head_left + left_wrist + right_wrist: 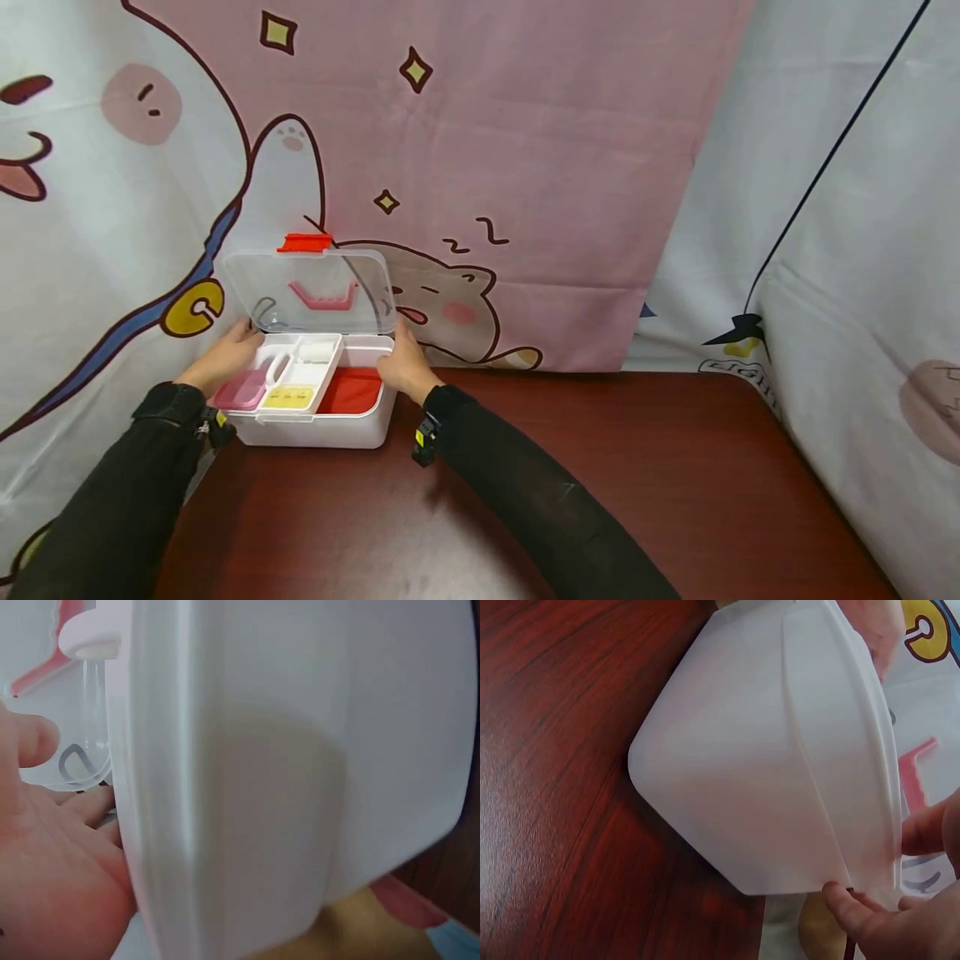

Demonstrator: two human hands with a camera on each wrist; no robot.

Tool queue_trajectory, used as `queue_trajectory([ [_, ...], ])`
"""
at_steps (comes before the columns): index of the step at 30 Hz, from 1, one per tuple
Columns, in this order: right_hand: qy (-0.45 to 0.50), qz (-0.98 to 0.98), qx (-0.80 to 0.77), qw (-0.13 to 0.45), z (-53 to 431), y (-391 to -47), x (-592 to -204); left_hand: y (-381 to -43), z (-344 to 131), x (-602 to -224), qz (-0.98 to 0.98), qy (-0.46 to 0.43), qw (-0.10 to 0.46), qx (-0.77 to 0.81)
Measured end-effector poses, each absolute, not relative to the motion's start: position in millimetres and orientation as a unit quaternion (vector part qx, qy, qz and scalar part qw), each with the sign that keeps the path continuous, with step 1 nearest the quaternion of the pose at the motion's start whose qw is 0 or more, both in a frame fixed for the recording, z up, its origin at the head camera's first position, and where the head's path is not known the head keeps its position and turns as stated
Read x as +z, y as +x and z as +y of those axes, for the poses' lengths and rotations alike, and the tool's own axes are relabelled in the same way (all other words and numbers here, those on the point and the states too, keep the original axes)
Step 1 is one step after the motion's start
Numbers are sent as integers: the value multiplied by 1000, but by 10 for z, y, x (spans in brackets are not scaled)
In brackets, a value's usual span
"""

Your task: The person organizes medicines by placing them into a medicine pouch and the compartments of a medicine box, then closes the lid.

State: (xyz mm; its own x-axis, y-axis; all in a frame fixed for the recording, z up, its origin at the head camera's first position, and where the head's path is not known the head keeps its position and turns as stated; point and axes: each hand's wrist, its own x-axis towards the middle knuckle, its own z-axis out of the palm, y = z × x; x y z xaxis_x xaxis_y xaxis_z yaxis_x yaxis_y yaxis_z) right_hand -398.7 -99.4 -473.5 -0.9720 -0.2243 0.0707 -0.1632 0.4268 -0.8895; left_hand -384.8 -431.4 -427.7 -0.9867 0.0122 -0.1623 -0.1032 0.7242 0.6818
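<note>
A white plastic storage box (311, 433) sits at the table's back left with its clear lid (255, 275) raised. On the lid are a red latch (305, 243) and a pink handle (324, 297). Inside, a white tray (327, 383) fills the left part, with a pink section (242, 390) and a yellow panel (288, 397); something flat and red (351, 390) lies to its right. My left hand (228, 360) holds the box's rear left side, thumb above the rim. At the rear right corner my right hand (407, 367) grips the rim between thumb and fingers.
The brown table (637, 483) stretches right and forward of the box. Behind it hangs a pink and white cartoon curtain (540, 167), close to the raised lid. White cloth (862, 292) hangs along the right side. The box's left end lies at the table's left edge.
</note>
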Motion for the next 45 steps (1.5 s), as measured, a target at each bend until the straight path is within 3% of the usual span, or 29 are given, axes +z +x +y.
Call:
queue_trajectory([
  [6, -112, 846, -517, 60, -922, -3901, -4739, -3933, -4314, -4397, 900, -29, 70, 430],
  [13, -118, 829, -545, 40, -745, -3825, -4634, -3828, -4291, -4321, 892, -21, 79, 445],
  [19, -139, 759, -631, 82, -396, -3790, -4636, -3692, -4116, -4287, 876, -8, 89, 474],
  [28, -139, 755, -634, 95, 314, -3617, -4721, -3469, -3641, -4413, 866, 34, 94, 490],
  [36, -132, 770, -620, 65, 1057, -3359, -4753, -3147, -3022, -4446, 842, 104, 102, 520],
  [45, -108, 772, -625, 47, 1899, -3214, -4794, -3138, -2293, -4514, 804, 162, 108, 562],
])
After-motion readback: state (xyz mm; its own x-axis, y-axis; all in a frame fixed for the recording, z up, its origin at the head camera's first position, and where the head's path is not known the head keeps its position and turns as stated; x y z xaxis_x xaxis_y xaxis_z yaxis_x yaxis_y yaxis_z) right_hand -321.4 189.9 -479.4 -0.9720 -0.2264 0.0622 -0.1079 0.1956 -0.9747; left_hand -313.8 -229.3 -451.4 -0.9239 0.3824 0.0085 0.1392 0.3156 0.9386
